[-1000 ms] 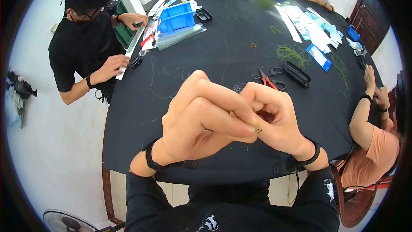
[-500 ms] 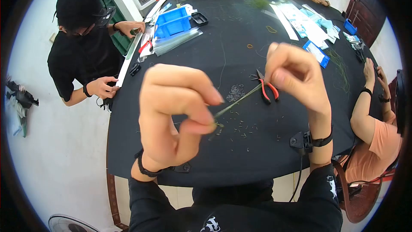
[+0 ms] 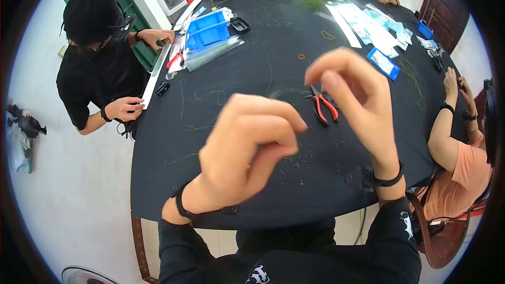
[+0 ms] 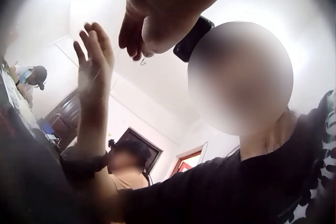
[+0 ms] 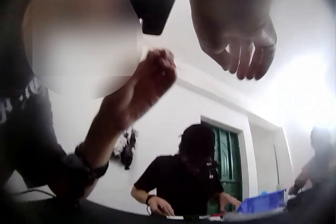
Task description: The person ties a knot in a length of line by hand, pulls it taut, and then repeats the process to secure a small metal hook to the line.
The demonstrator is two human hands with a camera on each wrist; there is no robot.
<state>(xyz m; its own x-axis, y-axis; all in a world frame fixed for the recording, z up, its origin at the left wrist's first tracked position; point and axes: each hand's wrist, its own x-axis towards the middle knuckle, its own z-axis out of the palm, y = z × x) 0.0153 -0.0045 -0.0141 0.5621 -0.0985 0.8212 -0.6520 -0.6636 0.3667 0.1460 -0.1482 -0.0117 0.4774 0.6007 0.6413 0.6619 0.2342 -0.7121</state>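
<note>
My left hand (image 3: 244,144) is raised over the black table, its fingers bent toward the thumb. In the left wrist view a tiny fish hook (image 4: 143,61) shows at its fingertips, where thumb and fingers pinch it. To the right and a little farther out is my right hand (image 3: 365,97), thumb and index finger curved and apart, nothing visible between them. A faint green line (image 3: 288,91) arcs between the two hands in the head view. Red-handled pliers (image 3: 327,110) lie just left of the right hand.
Small clippings (image 3: 301,164) are scattered on the black tablecloth (image 3: 273,200). Loose thread (image 3: 197,126) lies at left. Farther back are a blue bin (image 3: 208,34), rubber bands (image 3: 327,35), a blue-edged packet (image 3: 383,64) and papers (image 3: 363,23). Several other people sit around the table.
The hands were together, then drew apart with green line stretched between them. Since then the left hand has moved right, and the right hand's fingers have loosened; the line no longer looks taut.
</note>
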